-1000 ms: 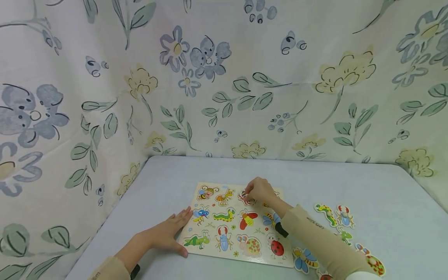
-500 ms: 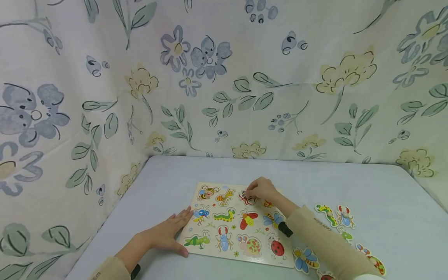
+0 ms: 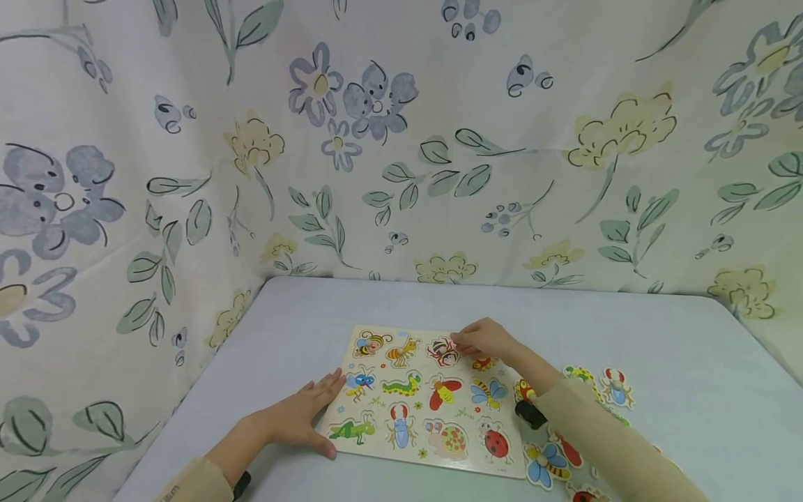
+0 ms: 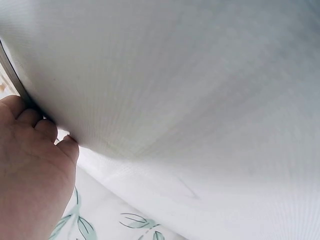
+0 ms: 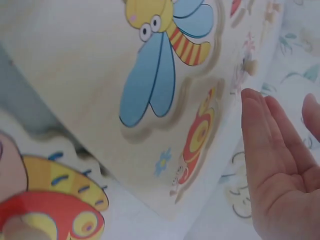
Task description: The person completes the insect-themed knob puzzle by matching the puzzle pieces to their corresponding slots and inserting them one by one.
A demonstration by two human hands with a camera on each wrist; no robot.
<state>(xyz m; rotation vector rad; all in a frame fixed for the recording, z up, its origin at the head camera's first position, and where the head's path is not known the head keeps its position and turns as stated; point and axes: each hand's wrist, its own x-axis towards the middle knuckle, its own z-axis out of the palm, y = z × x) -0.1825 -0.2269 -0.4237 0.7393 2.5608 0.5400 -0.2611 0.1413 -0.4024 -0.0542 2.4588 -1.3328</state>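
Note:
A wooden insect puzzle board [image 3: 408, 401] lies on the table. My left hand [image 3: 301, 413] rests along its left edge with fingers spread; the left wrist view shows the same hand [image 4: 37, 167] against that edge. The spider piece [image 3: 442, 351] sits in the top row, and its knob [image 5: 248, 66] seems to show in the right wrist view. Just right of the spider, my right hand [image 3: 491, 341] hovers over the top right corner, fingers straight and thumb apart [image 5: 275, 160], holding nothing. Below it are the printed butterfly recess [image 5: 198, 140] and dragonfly recess [image 5: 155, 75].
Loose pieces lie right of the board: a butterfly [image 5: 55, 215], a dragonfly [image 3: 547, 465], a stag beetle [image 3: 617, 390], a ladybug [image 3: 586, 493] and a caterpillar [image 3: 580, 374]. The right sleeve [image 3: 611, 439] covers some of them. A patterned cloth [image 3: 439, 139] hangs behind the table.
The right hand has let go of the spider piece and drawn back to the right. The spider stays in the board. My left hand has barely moved.

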